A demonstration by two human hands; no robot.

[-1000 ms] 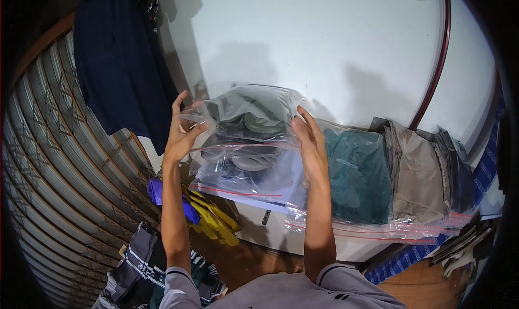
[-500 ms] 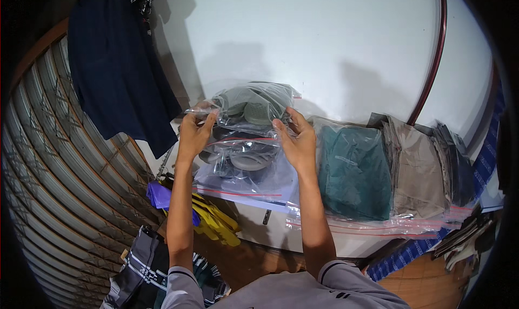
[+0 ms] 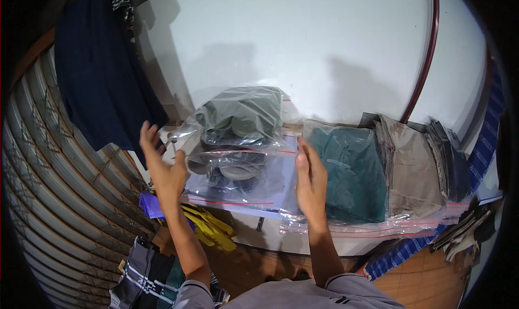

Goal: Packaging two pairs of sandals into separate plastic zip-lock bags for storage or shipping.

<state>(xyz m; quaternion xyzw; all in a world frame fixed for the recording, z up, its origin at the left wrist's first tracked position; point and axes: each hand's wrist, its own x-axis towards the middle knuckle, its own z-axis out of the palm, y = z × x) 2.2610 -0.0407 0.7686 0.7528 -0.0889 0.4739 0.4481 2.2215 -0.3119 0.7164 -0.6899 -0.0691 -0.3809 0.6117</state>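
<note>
A clear zip bag with dark grey folded clothing (image 3: 243,120) lies on top of another clear bag with grey garments (image 3: 238,174), stacked on a white table (image 3: 270,236). My left hand (image 3: 162,166) hovers open at the left edge of the stack, fingers spread, holding nothing. On the right of the stack my right hand (image 3: 309,182) stands flat and open, its edge beside the lower bag. A bagged teal garment (image 3: 351,168) lies just to the right of that hand.
More bagged clothes, beige (image 3: 411,168) and dark (image 3: 448,158), line the table to the right. A dark blue garment (image 3: 97,76) hangs at the left. Yellow gloves (image 3: 208,225) and a purple item (image 3: 151,206) sit below the table edge. A white wall (image 3: 303,44) is behind.
Both hands were gripping the top bag and setting it down on the stack. They have let go and drawn apart, now open on either side of the resting bags.
</note>
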